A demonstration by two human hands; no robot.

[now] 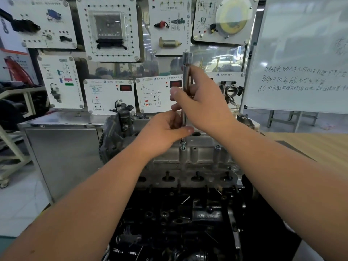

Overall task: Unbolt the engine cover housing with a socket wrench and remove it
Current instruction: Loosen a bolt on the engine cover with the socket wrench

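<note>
A long steel socket wrench (186, 72) stands upright over the grey engine cover housing (199, 157). My right hand (203, 102) grips its shaft at mid height. My left hand (165, 134) pinches the thin lower end of the tool just above a bolt (182, 143) that sticks up from the housing's top edge. A second bolt head (218, 147) shows further right on the housing. The tool's tip is hidden by my left fingers.
The black engine block (178, 223) fills the space below the housing. Behind stand white training panels (109, 97) and a throttle body (231, 90). A whiteboard (301, 53) stands at the right, a wooden table (310, 144) beneath it, a metal cabinet (62, 147) at the left.
</note>
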